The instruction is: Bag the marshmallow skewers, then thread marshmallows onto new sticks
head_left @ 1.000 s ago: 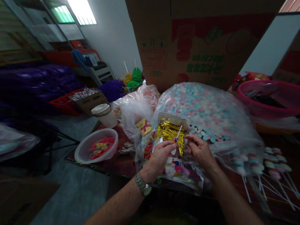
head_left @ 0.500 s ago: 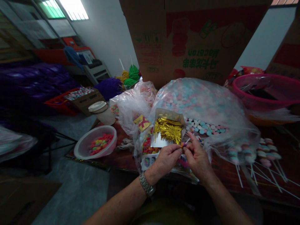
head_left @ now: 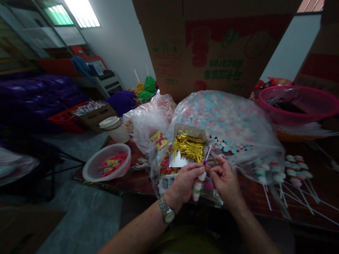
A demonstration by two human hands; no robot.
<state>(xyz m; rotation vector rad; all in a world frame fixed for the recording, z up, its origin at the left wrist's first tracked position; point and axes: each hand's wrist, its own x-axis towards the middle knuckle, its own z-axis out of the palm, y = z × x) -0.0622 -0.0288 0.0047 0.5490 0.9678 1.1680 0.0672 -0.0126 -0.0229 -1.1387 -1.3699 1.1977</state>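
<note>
My left hand (head_left: 186, 181) is shut on a white-sticked marshmallow-style candy skewer (head_left: 198, 187), whose soft pastel candies hang below my fingers. The stick points up and to the right. Close beside it, my right hand (head_left: 225, 179) pinches at the stick's neck, where a small twist tie (head_left: 204, 162) shows, though my fingers partly hide it. Just above both hands, an open foil-lined box of gold twist ties (head_left: 188, 148) rests on a clear plastic bag of pastel candies (head_left: 222, 120).
A white bowl of colourful candies (head_left: 107, 163) stands left of my hands, and a pink basin (head_left: 296, 104) stands at the right. Finished candy sticks (head_left: 295, 173) lie on the table (head_left: 265, 197) at right. A large cardboard box (head_left: 212, 53) rises behind.
My hands have come closer together at the stick's neck, and the candy end now shows below my left hand. The view has shifted slightly.
</note>
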